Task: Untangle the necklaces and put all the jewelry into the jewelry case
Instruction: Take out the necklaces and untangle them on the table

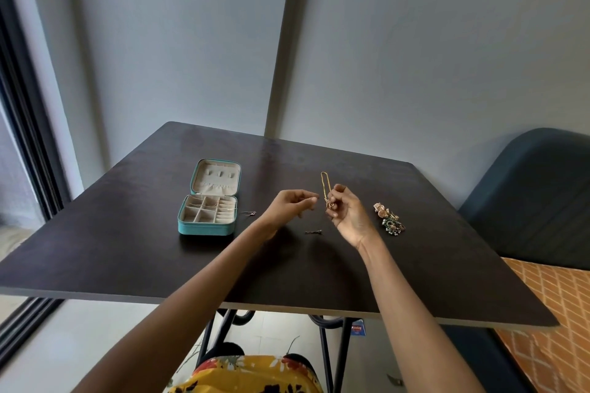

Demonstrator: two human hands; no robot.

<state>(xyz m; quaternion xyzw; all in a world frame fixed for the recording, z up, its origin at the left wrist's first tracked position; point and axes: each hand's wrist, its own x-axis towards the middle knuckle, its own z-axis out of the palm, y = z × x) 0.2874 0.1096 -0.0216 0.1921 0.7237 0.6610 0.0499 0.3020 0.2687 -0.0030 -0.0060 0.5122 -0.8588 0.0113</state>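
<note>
Centre of frame: right hand (346,217) raised above the dark bench (127,249), fingers curled round the pendant end of a gold necklace (325,185) — its doubled chain runs lengthwise toward the top of the frame. Left hand (292,206) just left of it, thumb and forefinger pinched together; whether they hold a strand cannot be told. Left of centre — teal jewelry case (207,228), lid open. Right: earring heap (389,218). No legible writing.
</note>
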